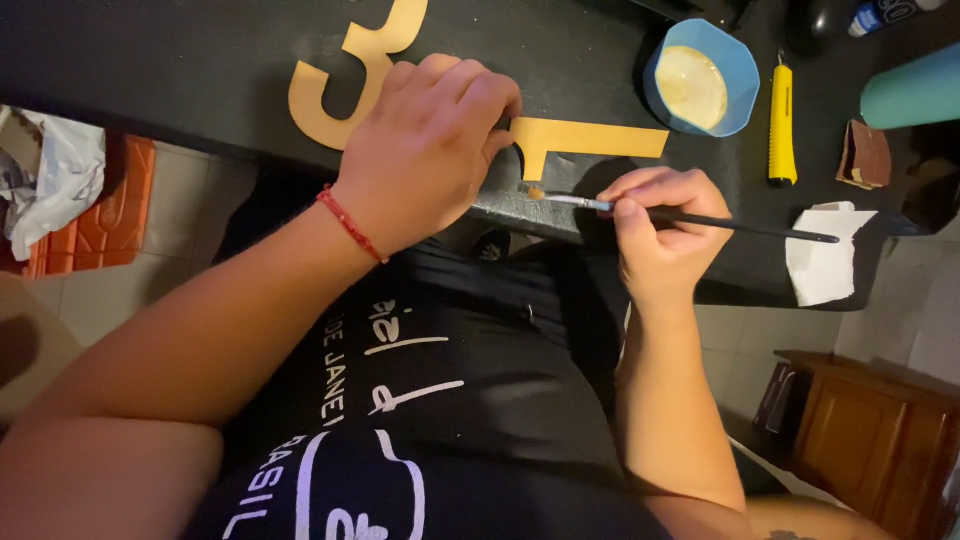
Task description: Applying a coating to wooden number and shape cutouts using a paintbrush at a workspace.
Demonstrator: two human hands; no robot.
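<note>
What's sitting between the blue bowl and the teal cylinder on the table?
In the head view, a yellow utility knife lies on the black table between the blue bowl and the teal cylinder, lengthwise, touching neither.

Black tabletop (150, 70) spans the upper frame. Gold numeral-shaped cutout (345, 75) at 11 o'clock. Blue bowl (700, 78) of pale cream liquid at 1 o'clock; yellow utility knife (782, 125) just beside it, lying lengthwise. Teal cylinder (910, 92) near 2 o'clock, small brown block (865, 155) below it. White paper scrap (825, 255) at 3 o'clock on the table edge. Wooden cabinet (865, 435) at 4 o'clock. Orange crate (100, 215) with crumpled paper (50, 175) at 9 o'clock.
</note>
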